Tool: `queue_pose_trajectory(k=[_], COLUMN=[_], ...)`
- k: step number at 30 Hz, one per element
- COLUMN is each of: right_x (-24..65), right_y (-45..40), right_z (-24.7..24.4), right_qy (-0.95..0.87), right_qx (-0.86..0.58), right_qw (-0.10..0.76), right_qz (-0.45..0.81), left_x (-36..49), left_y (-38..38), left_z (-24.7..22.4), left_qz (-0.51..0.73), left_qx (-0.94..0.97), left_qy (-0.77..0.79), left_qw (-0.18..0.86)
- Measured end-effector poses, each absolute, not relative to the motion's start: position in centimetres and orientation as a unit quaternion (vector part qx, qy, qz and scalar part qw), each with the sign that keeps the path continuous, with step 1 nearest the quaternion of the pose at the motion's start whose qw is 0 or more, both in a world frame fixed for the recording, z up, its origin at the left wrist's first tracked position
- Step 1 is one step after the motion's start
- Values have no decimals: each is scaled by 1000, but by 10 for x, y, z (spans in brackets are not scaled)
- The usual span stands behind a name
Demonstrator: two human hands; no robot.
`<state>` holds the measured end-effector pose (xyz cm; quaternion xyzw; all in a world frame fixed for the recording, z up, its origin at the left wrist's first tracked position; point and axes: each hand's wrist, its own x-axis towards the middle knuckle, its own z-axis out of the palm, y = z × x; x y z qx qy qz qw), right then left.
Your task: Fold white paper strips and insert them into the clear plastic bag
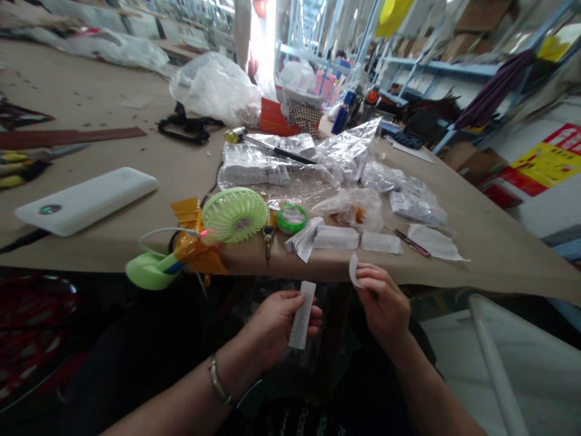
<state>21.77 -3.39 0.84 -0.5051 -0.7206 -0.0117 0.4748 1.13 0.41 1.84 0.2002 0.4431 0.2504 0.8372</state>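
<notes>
Below the table's front edge, my left hand [276,324] holds a narrow white printed label strip [302,316] between thumb and fingers. To its right, my right hand [384,300] pinches a small curled white slip [353,270] at the table edge. Along that edge lie a fanned bundle of white labels [305,238], a stack of printed labels [336,237] and a smaller label stack [381,243]. A pinkish cutter [412,243] rests beside a loose white sheet [436,242]. The print on the labels is too small to read.
On the brown table [181,163] are a green fan [235,215], a white power bank [86,201], a green tape roll [292,218], a screwdriver [268,237] and plastic-wrapped label bundles [256,165]. Shears [27,165] lie far left. A white bin [512,363] stands lower right.
</notes>
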Motion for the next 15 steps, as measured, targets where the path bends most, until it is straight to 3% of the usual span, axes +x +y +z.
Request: queue_pose_trajectory(k=[6,15], right_x=[150,147], right_y=[-45,-43], right_z=[-2,-7], right_qy=[-847,-866], right_qx=[-379,-373], right_qw=[372,332], right_qz=[30,31], left_x=[11,6], left_y=[3,2], left_z=[11,5], left_qz=[337,354], left_qx=[178,151], left_qy=[384,368], left_qw=[841,846])
